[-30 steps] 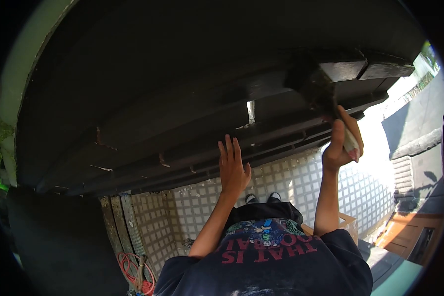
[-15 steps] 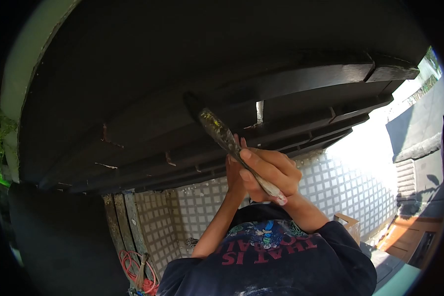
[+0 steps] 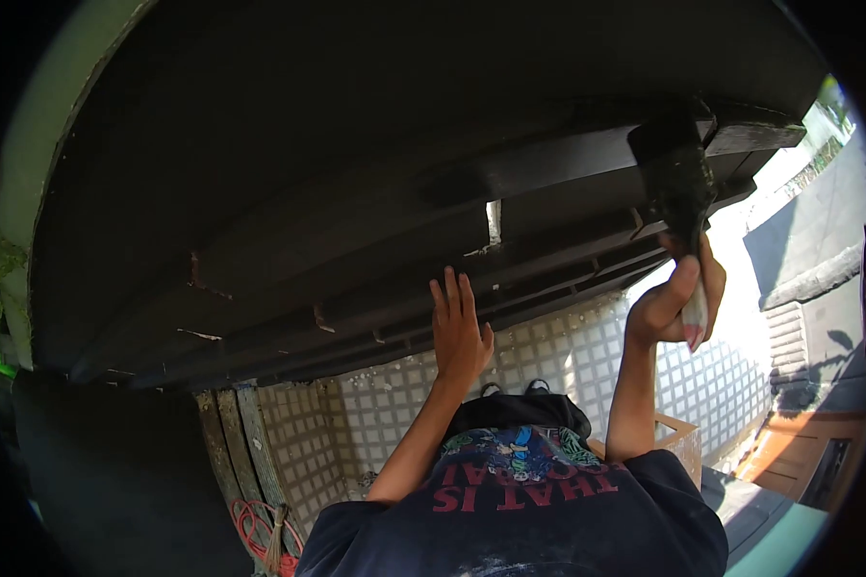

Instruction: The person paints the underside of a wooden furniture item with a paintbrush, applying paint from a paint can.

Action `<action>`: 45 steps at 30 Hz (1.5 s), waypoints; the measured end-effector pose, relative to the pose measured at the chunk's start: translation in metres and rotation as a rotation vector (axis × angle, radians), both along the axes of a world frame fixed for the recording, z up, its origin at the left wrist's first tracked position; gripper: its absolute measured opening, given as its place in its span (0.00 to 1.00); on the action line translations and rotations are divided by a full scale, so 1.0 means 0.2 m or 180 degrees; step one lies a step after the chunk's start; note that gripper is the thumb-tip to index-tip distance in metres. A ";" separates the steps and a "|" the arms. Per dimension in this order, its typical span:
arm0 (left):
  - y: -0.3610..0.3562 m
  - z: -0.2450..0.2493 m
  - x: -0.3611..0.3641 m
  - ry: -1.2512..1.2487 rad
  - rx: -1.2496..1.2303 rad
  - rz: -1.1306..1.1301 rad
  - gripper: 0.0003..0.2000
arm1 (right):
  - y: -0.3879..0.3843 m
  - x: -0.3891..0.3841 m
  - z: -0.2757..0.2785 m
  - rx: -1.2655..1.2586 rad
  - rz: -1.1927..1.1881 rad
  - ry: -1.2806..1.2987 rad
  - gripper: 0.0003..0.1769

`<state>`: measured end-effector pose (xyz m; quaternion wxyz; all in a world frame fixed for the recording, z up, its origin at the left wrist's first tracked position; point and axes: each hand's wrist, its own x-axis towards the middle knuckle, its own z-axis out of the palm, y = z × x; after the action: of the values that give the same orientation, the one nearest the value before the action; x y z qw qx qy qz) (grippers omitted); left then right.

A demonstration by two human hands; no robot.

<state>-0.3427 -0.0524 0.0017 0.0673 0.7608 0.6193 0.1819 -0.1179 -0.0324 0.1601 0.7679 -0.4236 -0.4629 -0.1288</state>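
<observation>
My right hand (image 3: 666, 306) is closed around the pale, paint-smeared handle of a paintbrush (image 3: 685, 188). The brush's wide dark bristles lie against a black-painted beam (image 3: 568, 162), near a joint at its right end. Black paint coats the brush's upper part, and the handle's end shows a pink-red tip. My left hand (image 3: 460, 332) holds nothing; its fingers are outstretched over the lower dark slats (image 3: 394, 313). Between the hands, a white gap (image 3: 494, 221) shows through the dark boards.
Below lies a tiled floor (image 3: 568, 361), with a cardboard box (image 3: 681, 442) by my right arm. Weathered wooden posts (image 3: 236, 438), a coiled red hose (image 3: 250, 529) and a bundle of bristles or twigs (image 3: 276, 539) are at lower left. A brown wooden panel (image 3: 799, 452) stands at right.
My right hand has carried the paintbrush rightward along the beam, turning it more upright. My left hand, partly hidden behind the right before, now shows fully with fingers spread.
</observation>
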 end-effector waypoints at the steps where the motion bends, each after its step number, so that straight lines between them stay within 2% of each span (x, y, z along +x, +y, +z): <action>1: 0.00 0.00 0.01 -0.0020 -0.0002 0.0009 0.47 | -0.03 -0.05 -0.03 0.0017 0.0203 -0.0022 0.16; 2: 0.00 0.00 0.00 0.0039 0.0016 0.0006 0.47 | -0.06 -0.11 -0.05 0.0025 0.0410 -0.0032 0.16; 4: 0.00 -0.01 -0.01 0.0172 0.0042 0.0012 0.47 | -0.12 -0.24 -0.06 -0.0171 0.1212 -0.0584 0.18; 6: -0.01 0.01 0.00 0.0195 0.0036 0.0024 0.48 | -0.09 -0.39 0.02 -0.0166 0.1437 -0.0988 0.18; 9: 0.00 0.01 0.00 0.0231 -0.0054 0.0071 0.48 | 0.05 -0.38 -0.03 -0.0109 0.1273 -0.0730 0.18; 12: 0.00 0.00 -0.01 0.0266 -0.0108 0.0061 0.48 | 0.09 -0.16 -0.08 -0.0227 0.0600 -0.0837 0.18; 17: 0.00 0.00 -0.02 0.0206 -0.0022 0.0007 0.48 | 0.06 0.01 -0.01 -0.0178 -0.0047 0.0349 0.15; 20: 0.01 -0.01 0.00 0.0147 0.0025 0.0013 0.48 | 0.03 0.02 0.01 0.0143 -0.0347 0.0214 0.15; 22: 0.00 -0.01 0.01 0.0114 0.0013 0.0045 0.48 | -0.01 -0.08 -0.05 0.0009 -0.0008 -0.0162 0.13; 24: 0.01 -0.02 0.01 0.0114 0.0063 0.0052 0.49 | -0.04 -0.26 -0.01 -0.0156 0.0014 -0.1299 0.14; 25: 0.00 -0.02 0.01 0.0115 0.0075 0.0045 0.50 | -0.07 -0.37 -0.01 -0.0323 0.0146 -0.1402 0.16; 27: -0.01 -0.04 0.01 -0.0158 0.0100 0.0036 0.46 | -0.09 -0.51 -0.03 -0.0159 0.1194 -0.1165 0.17; 30: -0.03 -0.06 0.00 -0.0542 0.0142 0.0016 0.42 | -0.10 -0.61 0.01 -0.0123 0.1818 -0.1059 0.21; 33: 0.00 -0.04 0.00 -0.0529 0.0182 0.0048 0.40 | -0.10 -0.50 0.04 0.0028 0.2077 -0.1257 0.16; 35: -0.01 0.01 0.02 -0.0005 0.0097 0.0113 0.43 | 0.00 -0.36 -0.04 0.0042 0.1381 -0.1225 0.15; 36: -0.01 0.02 0.02 0.0263 0.0061 0.0150 0.45 | 0.03 -0.28 -0.08 -0.0090 0.1166 -0.0846 0.15; 37: -0.01 0.00 0.01 0.0101 0.0107 0.0076 0.48 | 0.06 -0.19 -0.12 -0.0225 0.0955 -0.0469 0.15; 39: 0.00 0.03 0.01 0.0104 -0.0010 0.0055 0.48 | 0.07 -0.07 -0.15 -0.0184 0.0372 -0.0334 0.17; 42: -0.01 0.01 0.00 0.0014 0.0031 0.0025 0.48 | 0.00 0.01 -0.10 -0.0461 0.0113 0.0444 0.17; 43: 0.00 0.00 0.00 -0.0042 0.0090 0.0035 0.47 | -0.01 0.03 -0.11 -0.0338 0.0012 0.0510 0.17; 45: 0.00 0.00 0.01 -0.0134 0.0129 0.0031 0.47 | -0.01 0.00 -0.16 -0.0322 -0.0179 -0.0111 0.16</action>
<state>-0.3416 -0.0521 0.0008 0.0640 0.7550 0.6177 0.2108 -0.1188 -0.0346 0.1291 0.7334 -0.4725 -0.4700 -0.1341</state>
